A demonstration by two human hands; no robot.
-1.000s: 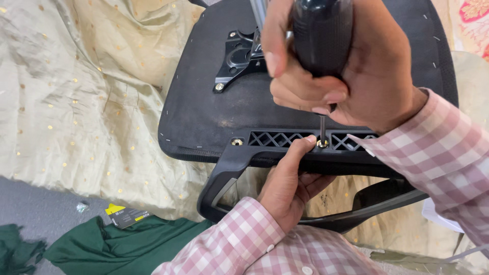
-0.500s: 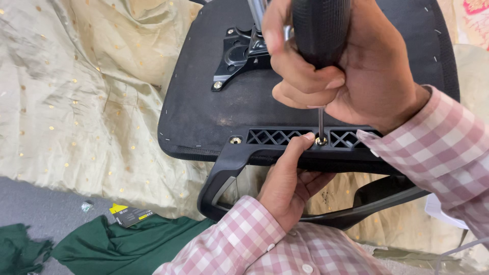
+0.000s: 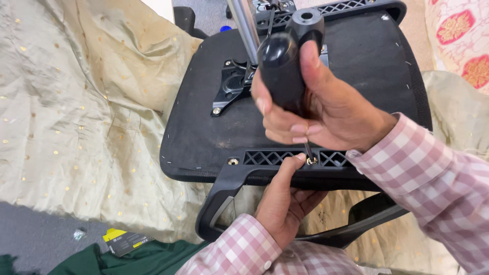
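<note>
An upturned black office chair seat [image 3: 204,132] lies on a pale gold cloth. My right hand [image 3: 316,109] grips the black handle of a screwdriver [image 3: 282,66], held upright, its tip set in a screw [image 3: 311,161] on the black armrest bracket [image 3: 290,159]. My left hand [image 3: 285,198] holds the armrest [image 3: 224,198] from below, its thumb pressed on the bracket right beside the screw. A second screw [image 3: 233,162] sits at the bracket's left end. Both arms wear pink checked sleeves.
The seat's metal mounting plate [image 3: 232,91] and a shiny gas cylinder [image 3: 244,25] stand behind the screwdriver. A second armrest bracket [image 3: 351,7] sits at the far edge. Green fabric [image 3: 137,259] and a yellow-black card [image 3: 122,240] lie on grey carpet at lower left.
My right hand has shifted its grip on the screwdriver handle, turning it, while the tip stays in the screw. My left hand stays on the armrest. The view has tilted slightly.
</note>
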